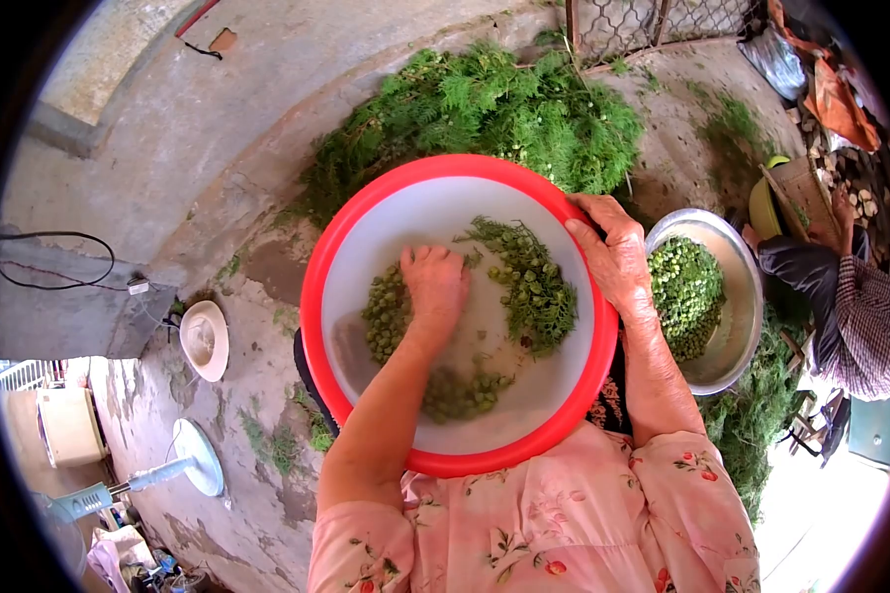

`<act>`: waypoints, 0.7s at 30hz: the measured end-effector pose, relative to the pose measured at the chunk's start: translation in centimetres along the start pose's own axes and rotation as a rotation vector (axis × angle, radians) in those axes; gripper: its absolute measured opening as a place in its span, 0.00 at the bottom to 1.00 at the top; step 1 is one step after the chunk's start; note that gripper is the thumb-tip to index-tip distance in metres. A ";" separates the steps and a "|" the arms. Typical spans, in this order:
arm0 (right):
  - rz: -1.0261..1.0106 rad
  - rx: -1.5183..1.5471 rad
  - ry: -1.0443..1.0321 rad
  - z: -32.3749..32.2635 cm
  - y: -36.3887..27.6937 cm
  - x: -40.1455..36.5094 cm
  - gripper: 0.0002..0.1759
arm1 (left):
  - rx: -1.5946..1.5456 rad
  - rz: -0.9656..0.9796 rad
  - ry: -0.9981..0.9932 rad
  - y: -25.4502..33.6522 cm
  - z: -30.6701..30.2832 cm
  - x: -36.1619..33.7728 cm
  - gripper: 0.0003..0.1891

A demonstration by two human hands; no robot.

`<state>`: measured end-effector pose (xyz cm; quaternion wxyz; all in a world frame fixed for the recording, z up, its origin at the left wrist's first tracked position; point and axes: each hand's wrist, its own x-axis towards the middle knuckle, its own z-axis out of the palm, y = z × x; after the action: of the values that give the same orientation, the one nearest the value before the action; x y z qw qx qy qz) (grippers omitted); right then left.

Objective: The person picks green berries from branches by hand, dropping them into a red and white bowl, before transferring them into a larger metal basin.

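A large white basin with a red rim (318, 296) rests on my lap. My right hand (611, 252) grips its right edge, thumb over the inside and the fingers on the outer side. Inside the basin, my left hand (435, 287) is down with bent fingers beside a pile of small green cones (388, 314); its fingertips are partly hidden. More loose cones (470, 390), slightly blurred, lie nearer to me. On the basin's right side sits a clump of green sprigs with cones (534, 296).
At my right stands a metal bowl (745, 326) holding green cones (684, 292). Cut evergreen branches (485, 104) are heaped beyond the basin. Another person (855, 306) sits at far right. A straw hat (205, 341) and a fan (198, 458) are on the left.
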<state>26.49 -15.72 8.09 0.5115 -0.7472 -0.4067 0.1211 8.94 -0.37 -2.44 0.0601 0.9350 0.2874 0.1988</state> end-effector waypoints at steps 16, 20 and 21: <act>-0.007 0.005 0.013 0.0 0.5 0.0 0.16 | -0.206 -0.333 0.606 -6.0 -10.0 2.9 0.10; -0.002 0.022 0.025 0.3 0.8 0.0 0.16 | 0.310 -0.395 0.588 -9.2 -10.2 1.4 0.16; -0.002 0.020 0.022 0.4 0.7 0.1 0.16 | 0.278 -0.297 0.582 -8.5 -10.3 1.6 0.16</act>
<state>26.68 -15.55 7.30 0.5235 -0.7430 -0.4005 0.1165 1.61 7.59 5.62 -0.1238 0.7865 0.4497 0.4048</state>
